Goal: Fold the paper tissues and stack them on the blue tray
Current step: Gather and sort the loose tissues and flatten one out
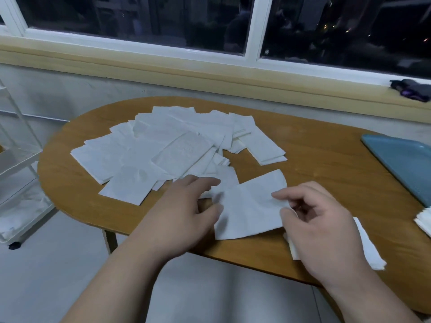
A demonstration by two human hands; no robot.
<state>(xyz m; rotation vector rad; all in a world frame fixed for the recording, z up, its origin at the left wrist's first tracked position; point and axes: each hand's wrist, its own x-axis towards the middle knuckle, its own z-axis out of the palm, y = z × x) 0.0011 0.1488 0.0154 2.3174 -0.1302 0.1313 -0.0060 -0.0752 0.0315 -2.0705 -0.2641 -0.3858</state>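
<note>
One white paper tissue (247,206) is spread between my hands near the table's front edge. My left hand (184,210) pinches its left edge between thumb and fingers. My right hand (319,220) pinches its right edge with thumb and forefinger. A loose pile of several unfolded tissues (163,148) lies behind on the wooden table (314,159). The blue tray (403,162) sits at the far right, its visible part bare. Another tissue (368,248) lies under my right hand.
More white tissues (424,222) show at the right edge below the tray. A white wire shelf unit (16,159) stands left of the table. A dark object (410,89) rests on the window sill behind. The table's front edge runs just under my wrists.
</note>
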